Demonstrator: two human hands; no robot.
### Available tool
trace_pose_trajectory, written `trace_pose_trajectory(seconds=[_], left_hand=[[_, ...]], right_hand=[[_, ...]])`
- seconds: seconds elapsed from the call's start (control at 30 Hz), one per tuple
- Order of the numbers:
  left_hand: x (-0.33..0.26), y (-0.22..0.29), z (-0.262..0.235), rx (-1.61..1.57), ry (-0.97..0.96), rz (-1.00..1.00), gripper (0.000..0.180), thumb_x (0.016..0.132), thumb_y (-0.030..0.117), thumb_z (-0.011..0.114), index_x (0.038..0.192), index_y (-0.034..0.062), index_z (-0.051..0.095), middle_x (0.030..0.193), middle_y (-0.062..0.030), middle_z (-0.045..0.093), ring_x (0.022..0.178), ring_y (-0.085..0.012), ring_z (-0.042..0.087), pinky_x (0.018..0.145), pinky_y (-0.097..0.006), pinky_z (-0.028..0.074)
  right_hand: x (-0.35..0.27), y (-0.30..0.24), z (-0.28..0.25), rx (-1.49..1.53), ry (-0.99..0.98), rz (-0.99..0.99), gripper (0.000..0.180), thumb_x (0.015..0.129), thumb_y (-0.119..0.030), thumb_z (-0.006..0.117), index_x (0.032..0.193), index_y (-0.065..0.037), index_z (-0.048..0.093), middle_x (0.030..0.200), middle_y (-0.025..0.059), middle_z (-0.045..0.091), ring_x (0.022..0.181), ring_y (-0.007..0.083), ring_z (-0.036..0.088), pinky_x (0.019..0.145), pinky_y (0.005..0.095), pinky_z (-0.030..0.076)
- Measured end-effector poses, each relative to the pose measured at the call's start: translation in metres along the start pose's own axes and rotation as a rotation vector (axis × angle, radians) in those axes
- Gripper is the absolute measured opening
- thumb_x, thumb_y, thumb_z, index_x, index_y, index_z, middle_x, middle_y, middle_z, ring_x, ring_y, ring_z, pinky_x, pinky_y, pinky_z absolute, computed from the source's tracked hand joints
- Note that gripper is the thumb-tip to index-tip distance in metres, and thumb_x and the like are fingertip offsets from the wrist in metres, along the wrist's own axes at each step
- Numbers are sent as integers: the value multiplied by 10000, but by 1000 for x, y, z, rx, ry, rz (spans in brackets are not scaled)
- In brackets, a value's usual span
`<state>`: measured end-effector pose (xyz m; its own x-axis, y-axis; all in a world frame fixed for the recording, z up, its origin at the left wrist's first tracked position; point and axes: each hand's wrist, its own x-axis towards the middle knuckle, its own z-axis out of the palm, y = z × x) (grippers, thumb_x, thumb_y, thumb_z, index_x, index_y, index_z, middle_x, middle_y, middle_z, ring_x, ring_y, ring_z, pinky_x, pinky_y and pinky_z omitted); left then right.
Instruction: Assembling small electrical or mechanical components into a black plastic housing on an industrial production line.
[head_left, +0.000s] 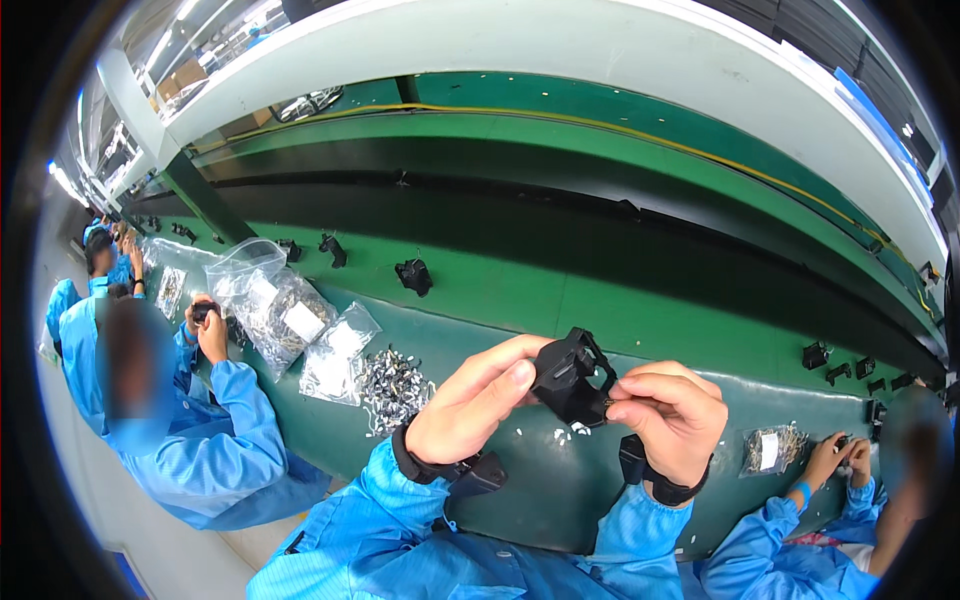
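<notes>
Above the green table, my left hand grips a black plastic housing with a frame-like opening on its right side. My right hand is closed in a pinch against the housing's lower right edge. A tiny brass-coloured bit shows at those fingertips, too small to name. On the table to the left of my left hand lies a pile of small silver, white and black parts. Beneath the housing are a few small white pieces. Dark parts lie by my left wrist, and another touches or nears my right wrist.
Clear plastic bags of small parts stand at the left, another at the right. Beyond runs a black conveyor belt with a green border holding black housings. Co-workers in blue sleeves sit on both sides. A white beam spans overhead.
</notes>
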<state>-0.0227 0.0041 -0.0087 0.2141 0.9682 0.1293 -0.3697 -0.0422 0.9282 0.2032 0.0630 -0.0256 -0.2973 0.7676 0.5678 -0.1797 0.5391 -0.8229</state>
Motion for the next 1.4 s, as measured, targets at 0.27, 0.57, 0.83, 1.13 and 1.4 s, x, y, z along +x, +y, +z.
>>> trace_pose_trajectory(seconds=[0.27,0.57,0.83,1.13,1.4], left_hand=[[7,0,11,446,-11,68,1009,990,769,307,1559,-65,302,1180,-127,647,1054,-219,628,996,-348,468],[13,-18,4,359,56,298,743,1079,570,355,1506,-37,388,1278,-213,631,1162,-254,610,1033,-389,472],[11,-11,-1,74,14,90,509,1134,382,343,1411,-13,505,1254,-135,621,1146,-227,618,1030,-348,466],[17,-18,-3,169,-143,67,573,1130,458,316,1371,-15,535,1205,-119,625,1110,-179,596,999,-331,472],[19,-15,-4,201,-131,5,632,1112,492,319,1298,-54,579,1248,-156,624,1165,-231,585,1042,-378,450]], right_hand=[[-1,-1,8,244,-93,242,260,820,112,776,1071,91,711,1011,164,711,850,225,753,753,304,647],[-2,-10,14,412,-330,417,297,827,154,737,1120,109,715,1053,161,660,862,242,740,777,318,645],[-1,4,19,599,-320,381,262,858,136,725,1117,118,695,1055,211,661,892,306,742,766,381,670],[-1,5,17,626,-377,424,250,869,131,720,1116,135,679,1083,255,690,861,304,751,697,368,673],[1,-9,18,576,-352,554,237,843,146,739,1076,133,700,1046,240,711,871,275,751,734,353,656]])
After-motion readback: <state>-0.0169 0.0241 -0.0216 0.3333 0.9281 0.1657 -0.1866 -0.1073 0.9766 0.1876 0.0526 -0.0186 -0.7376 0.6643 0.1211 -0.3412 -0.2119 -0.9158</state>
